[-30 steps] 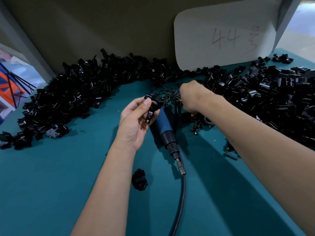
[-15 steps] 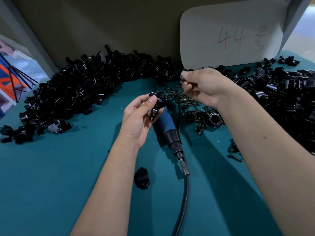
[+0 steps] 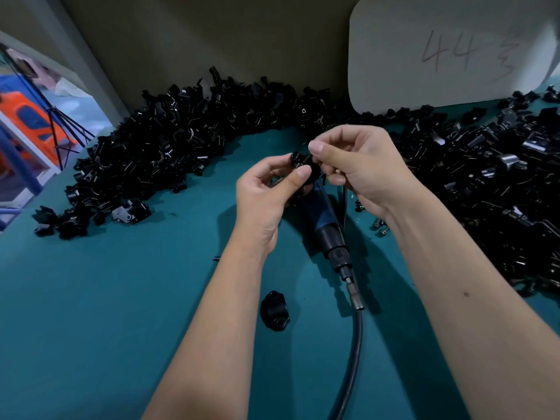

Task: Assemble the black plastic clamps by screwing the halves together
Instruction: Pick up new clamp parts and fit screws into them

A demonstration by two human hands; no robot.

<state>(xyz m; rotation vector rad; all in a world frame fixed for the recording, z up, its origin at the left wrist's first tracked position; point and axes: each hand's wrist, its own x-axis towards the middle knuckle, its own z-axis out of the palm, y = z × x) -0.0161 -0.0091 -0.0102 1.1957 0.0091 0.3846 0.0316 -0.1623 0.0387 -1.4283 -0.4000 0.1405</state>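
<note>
Above a green table point(image 3: 91, 298) ringed with black parts, the left hand point(image 3: 266, 195) pinches a clamp half point(image 3: 303, 165) while the right hand point(image 3: 360, 168) pinches something tiny against it — likely a screw, best seated straight before reaching for the screwdriver point(image 3: 327, 225)

white card point(image 3: 439, 50) | handwritten "44" | next mark unreadable

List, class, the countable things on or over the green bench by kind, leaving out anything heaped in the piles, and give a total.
Hands: 2, left hand, right hand
Held clamp: 1
Lone clamp half: 1
Blue screwdriver: 1
White card: 1
Total: 6
</note>
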